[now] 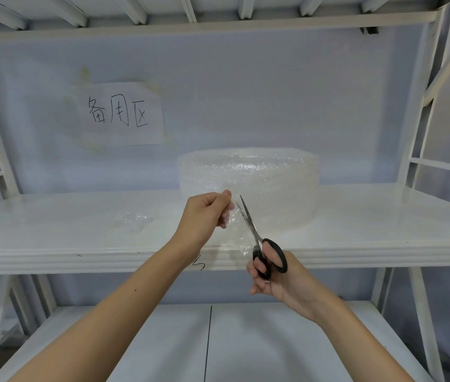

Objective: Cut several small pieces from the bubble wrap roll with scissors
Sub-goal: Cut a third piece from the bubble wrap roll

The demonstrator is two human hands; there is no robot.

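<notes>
The left hand (204,213) pinches the loose end of the bubble wrap roll (248,186), which sits on the white shelf (53,230). The right hand (276,277) grips black-handled scissors (262,244), blades slightly parted against the sheet.

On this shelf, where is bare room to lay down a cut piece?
Bare shelf runs from the left upright to the small bubble wrap scraps, and again right of the bubble wrap roll to the right frame. The front middle is crowded: left hand, scissors, right hand.
</notes>
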